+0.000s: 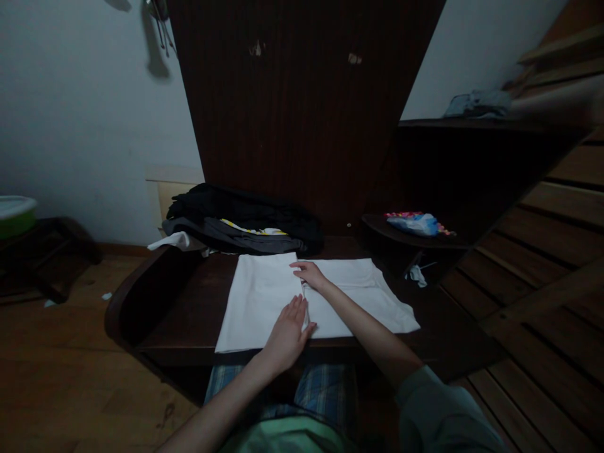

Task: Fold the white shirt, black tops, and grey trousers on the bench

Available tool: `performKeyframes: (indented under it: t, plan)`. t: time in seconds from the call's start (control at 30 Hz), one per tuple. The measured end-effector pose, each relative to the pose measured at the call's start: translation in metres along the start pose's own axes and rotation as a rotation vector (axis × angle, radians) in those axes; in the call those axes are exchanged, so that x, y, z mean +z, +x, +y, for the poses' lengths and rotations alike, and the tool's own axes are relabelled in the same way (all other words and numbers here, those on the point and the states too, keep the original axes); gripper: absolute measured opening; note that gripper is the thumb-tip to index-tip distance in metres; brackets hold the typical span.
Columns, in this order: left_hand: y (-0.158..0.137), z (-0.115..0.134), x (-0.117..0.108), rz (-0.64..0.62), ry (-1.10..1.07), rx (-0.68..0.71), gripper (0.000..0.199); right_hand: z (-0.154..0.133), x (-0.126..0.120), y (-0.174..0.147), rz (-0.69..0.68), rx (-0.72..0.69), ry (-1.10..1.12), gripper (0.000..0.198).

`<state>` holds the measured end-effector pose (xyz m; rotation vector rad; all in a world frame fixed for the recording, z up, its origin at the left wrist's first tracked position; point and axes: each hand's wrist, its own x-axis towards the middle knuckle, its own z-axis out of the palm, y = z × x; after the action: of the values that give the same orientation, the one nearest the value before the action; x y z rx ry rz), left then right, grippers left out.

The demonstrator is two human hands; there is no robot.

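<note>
Head view: two bare hands on a white cloth laid over a dark wooden surface.
The white cloth [325,321] lies spread near the front edge of the dark wooden surface [174,321], its left part reaching to an edge near the middle, where both hands meet it. The person's left hand [289,330] is opened out, fingers extended together and thumb apart, resting on the cloth by that edge without gripping. The right hand [309,275] is just beyond it, fingers loosely bent at the same edge; whether they pinch the fabric, one cannot tell. Behind the cloth, to the left, lies a heap of dark clothes [245,223]; to the right, a pale blue bundle [415,224] rests on a small shelf [377,225].
</note>
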<state>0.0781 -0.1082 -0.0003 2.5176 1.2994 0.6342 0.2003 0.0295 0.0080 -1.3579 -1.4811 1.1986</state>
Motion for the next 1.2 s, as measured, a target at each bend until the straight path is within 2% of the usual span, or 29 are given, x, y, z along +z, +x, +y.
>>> performKeyframes:
  t: [0.13, 0.3, 0.43, 0.57, 0.73, 0.8, 0.9, 0.97, 1.1, 1.2]
  plan:
    - [0.006, 0.008, 0.000, 0.072, -0.035, 0.042, 0.052, -0.002, -0.010, 0.001, 0.055, -0.067, -0.046, 0.029]
    - [0.009, 0.017, 0.015, -0.002, 0.054, 0.032, 0.052, 0.013, -0.020, -0.003, 0.183, -0.272, -0.301, 0.024]
    - [0.013, 0.024, 0.012, 0.015, 0.107, 0.027, 0.052, 0.012, -0.024, -0.001, 0.237, -0.347, -0.323, 0.027]
    - [0.022, 0.033, 0.010, 0.012, 0.128, 0.034, 0.053, 0.012, -0.030, -0.002, 0.317, -0.352, -0.382, 0.027]
    - [0.022, 0.036, 0.027, -0.127, 0.124, 0.028, 0.063, 0.032, -0.029, -0.013, 0.345, -0.349, -0.539, 0.025]
    - [0.021, 0.032, 0.025, -0.158, 0.094, 0.061, 0.068, 0.036, -0.028, -0.016, 0.349, -0.364, -0.570, 0.024]
    - [0.024, 0.018, 0.006, -0.185, 0.036, 0.114, 0.067, 0.036, -0.028, -0.017, 0.348, -0.350, -0.579, 0.023]
    - [0.029, 0.000, -0.013, -0.163, 0.037, 0.101, 0.063, 0.035, -0.028, -0.016, 0.349, -0.337, -0.568, 0.022]
    - [0.041, -0.057, -0.042, -0.039, 0.170, -0.102, 0.055, 0.034, -0.028, -0.016, 0.359, -0.328, -0.543, 0.021]
    - [0.044, -0.098, -0.047, -0.039, 0.241, -0.221, 0.055, 0.036, -0.028, -0.016, 0.361, -0.343, -0.519, 0.020]
